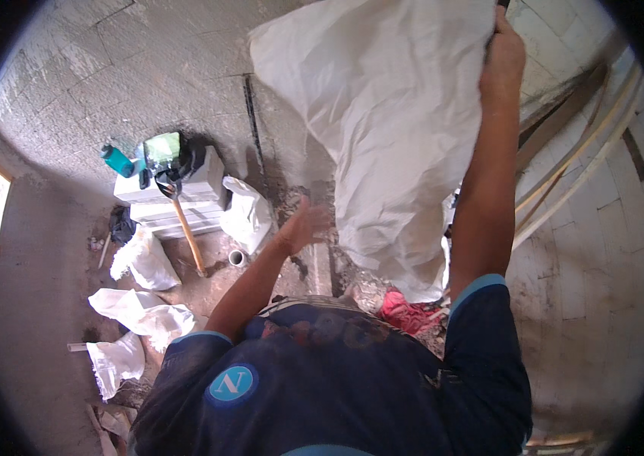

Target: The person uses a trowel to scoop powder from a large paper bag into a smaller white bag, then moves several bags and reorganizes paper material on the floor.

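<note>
A large white woven sack hangs spread out in front of me, creased and reaching down toward the floor. My right hand, raised high on the right, is closed at the sack's upper right edge. A small dark bit shows just above that hand; I cannot make out what it is. Lower down, left of the sack, my left hand is slightly blurred, with its thumb raised and fingers apart. It holds nothing and appears apart from the sack.
White blocks are stacked at the left, with a teal bottle on them. A wooden-handled tool leans there. White sacks, a short pipe and red cloth lie on the floor. Long strips lean at right.
</note>
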